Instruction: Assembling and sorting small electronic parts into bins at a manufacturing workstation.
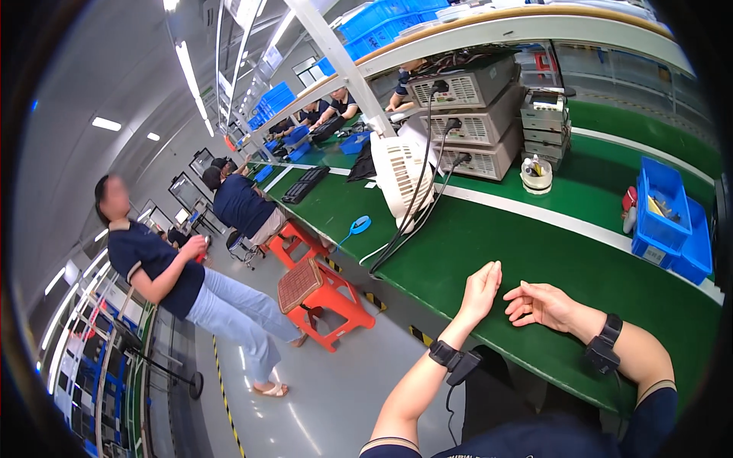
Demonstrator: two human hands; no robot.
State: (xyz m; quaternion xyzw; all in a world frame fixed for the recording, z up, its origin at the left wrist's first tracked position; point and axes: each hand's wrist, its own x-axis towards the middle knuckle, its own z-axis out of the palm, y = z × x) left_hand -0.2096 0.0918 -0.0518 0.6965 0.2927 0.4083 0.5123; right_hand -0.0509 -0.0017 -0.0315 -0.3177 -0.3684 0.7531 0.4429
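My left hand [481, 290] rests on its edge at the front of the green workbench [580, 259], fingers together and straight, holding nothing. Just to its right, my right hand [538, 304] lies on the mat with its fingers loosely spread toward the left hand, also holding nothing. The two hands are a small gap apart. Each wrist carries a black band [445, 356], and a thin cable hangs from the left one.
A white fan [398, 177], stacked grey instrument boxes [477, 114] with black cables, a white cup [537, 175] and blue bins [666, 217] stand on the bench. An orange stool [324, 294] sits in the aisle. A person [191, 286] stands at left; others sit farther along.
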